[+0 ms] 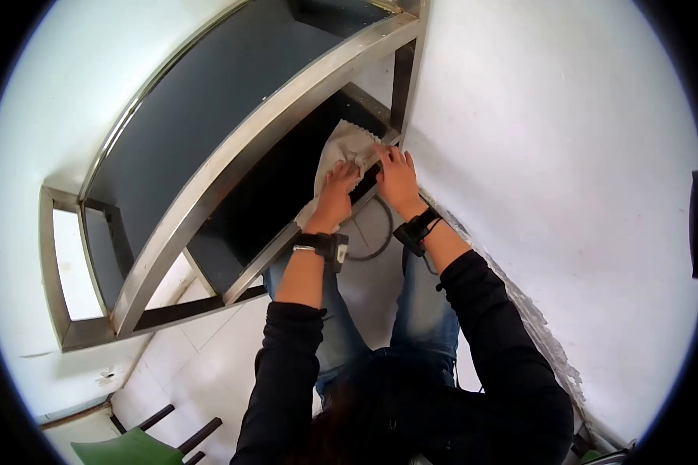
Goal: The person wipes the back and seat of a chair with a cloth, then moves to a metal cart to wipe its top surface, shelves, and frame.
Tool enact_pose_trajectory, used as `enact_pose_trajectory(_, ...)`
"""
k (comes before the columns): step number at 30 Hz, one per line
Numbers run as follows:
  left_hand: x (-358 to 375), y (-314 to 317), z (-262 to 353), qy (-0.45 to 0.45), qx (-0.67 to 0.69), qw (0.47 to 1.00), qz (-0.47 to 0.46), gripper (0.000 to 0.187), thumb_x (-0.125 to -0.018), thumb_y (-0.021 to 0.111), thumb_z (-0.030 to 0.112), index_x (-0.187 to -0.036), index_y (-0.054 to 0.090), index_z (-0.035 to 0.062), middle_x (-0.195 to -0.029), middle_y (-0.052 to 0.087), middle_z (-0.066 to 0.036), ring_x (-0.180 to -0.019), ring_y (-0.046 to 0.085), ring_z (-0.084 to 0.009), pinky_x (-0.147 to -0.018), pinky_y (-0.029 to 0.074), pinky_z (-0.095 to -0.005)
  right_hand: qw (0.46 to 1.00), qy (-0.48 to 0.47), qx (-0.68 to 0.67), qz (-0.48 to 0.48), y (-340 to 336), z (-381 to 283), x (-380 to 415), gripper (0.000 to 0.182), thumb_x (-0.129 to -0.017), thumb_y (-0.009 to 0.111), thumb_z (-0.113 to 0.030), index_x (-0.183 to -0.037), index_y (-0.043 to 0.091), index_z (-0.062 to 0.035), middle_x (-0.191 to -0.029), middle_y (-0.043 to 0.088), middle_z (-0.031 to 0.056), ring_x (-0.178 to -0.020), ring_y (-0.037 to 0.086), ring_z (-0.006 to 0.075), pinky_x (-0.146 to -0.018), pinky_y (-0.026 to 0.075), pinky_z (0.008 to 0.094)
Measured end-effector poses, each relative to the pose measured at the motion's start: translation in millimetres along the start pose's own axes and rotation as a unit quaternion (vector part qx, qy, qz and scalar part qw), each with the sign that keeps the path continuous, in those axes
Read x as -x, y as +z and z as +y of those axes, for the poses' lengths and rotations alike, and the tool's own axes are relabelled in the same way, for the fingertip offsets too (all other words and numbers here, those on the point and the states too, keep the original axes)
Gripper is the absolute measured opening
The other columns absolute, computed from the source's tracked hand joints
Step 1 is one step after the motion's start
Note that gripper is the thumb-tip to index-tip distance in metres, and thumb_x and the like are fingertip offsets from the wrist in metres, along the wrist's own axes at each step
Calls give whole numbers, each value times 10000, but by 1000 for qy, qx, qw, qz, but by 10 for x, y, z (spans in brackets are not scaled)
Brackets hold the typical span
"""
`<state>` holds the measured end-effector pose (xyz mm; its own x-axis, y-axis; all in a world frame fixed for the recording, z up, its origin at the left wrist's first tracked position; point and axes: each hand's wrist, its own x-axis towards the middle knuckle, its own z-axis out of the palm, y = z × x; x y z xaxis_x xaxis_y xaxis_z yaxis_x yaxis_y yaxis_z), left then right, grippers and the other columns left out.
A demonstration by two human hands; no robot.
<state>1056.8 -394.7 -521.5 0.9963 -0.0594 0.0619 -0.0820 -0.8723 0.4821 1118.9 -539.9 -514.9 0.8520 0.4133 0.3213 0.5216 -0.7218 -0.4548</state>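
A beige cloth (344,144) with a jagged edge lies bunched over the lower shelf (283,159) of a metal-framed rack, near its right end. My left hand (333,198) presses on the cloth, its fingers bent over a fold; whether it pinches the fabric is hard to tell. Just to the right, my right hand (398,180) is at the cloth's right edge by the metal rail, with its fingers apart. Part of the cloth hangs down over the front rail under my left wrist.
Above is the rack's dark upper shelf (209,101) behind a curved metal rail (209,174). A white wall (551,155) stands close on the right. A dark cable loop (385,232) hangs below the hands. A green stool (128,449) is at the lower left.
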Motion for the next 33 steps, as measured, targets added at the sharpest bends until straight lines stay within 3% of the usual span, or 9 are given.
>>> enact_pose_trajectory(2,9,-53,-120,16,157,987,-22,688,-587,341,-168,-1223,327,94,-1292,258,-128,-1229,157,-277,-978,164,-412,1000,-25,-2,12,-57,-25,-18,541,-604,523,6,-1120,415,-115,-1086,418,113,-1029,398,301,-917,269,417)
enact_pose_trajectory(4,10,17,-107,13,131,991,-5,705,-583,337,-176,-1232,313,98,-1293,261,-122,-1229,165,-267,-981,160,-398,990,-139,1,6,14,-25,-20,530,-612,517,4,-1119,424,-119,-1083,426,112,-1053,382,293,-911,277,399)
enact_pose_trajectory(7,14,27,-17,5,96,995,15,689,-582,345,-178,-1216,332,91,-1274,292,-113,-1222,186,-259,-986,156,-379,982,-184,4,48,133,-75,-17,388,-628,496,-18,-1012,500,-71,-1034,462,110,-1003,413,282,-873,306,379)
enact_pose_trajectory(12,168,-49,-28,-2,150,986,78,632,-602,383,-157,-1189,365,76,-1237,333,-141,-1175,271,-286,-960,230,-354,987,-159,32,6,128,-67,-30,383,-640,486,-10,-1016,509,-81,-1044,466,88,-1021,413,251,-858,325,336)
enact_pose_trajectory(17,406,-374,-42,-115,-50,990,62,365,-615,491,-82,-963,497,28,-979,508,-148,-929,486,-293,-775,407,-331,985,-162,31,-39,205,37,-98,377,-648,483,-14,-1018,517,-78,-1042,465,77,-1006,427,226,-832,352,314)
enact_pose_trajectory(20,416,-329,-281,-141,34,987,68,249,-602,539,-11,-849,531,20,-855,541,-147,-851,510,-315,-735,416,-361,981,-193,14,-18,177,59,-146,317,-656,463,-25,-955,542,-95,-988,502,85,-981,441,242,-775,378,343)
enact_pose_trajectory(27,407,-537,-139,-147,4,989,22,192,-588,581,39,-770,522,14,-800,550,-157,-815,524,-321,-679,428,-373,974,-193,64,-102,37,-10,-271,249,-691,487,-49,-932,545,-78,-927,486,71,-891,482,239,-735,416,321)
enact_pose_trajectory(29,386,-723,-78,-165,-26,981,97,146,-600,561,21,-737,510,23,-799,543,-146,-798,522,-325,-666,428,-376,968,-196,89,-130,-30,-56,-333,218,-691,488,-51,-899,550,-66,-893,486,77,-859,493,243,-723,421,321)
enact_pose_trajectory(33,304,-1157,10,-85,-134,967,197,97,-637,488,-28,-704,486,42,-785,520,-123,-793,518,-314,-661,421,-376,954,-293,53,-20,-301,-247,-476,169,-692,486,-54,-847,549,-29,-844,481,94,-819,502,251,-720,423,332)
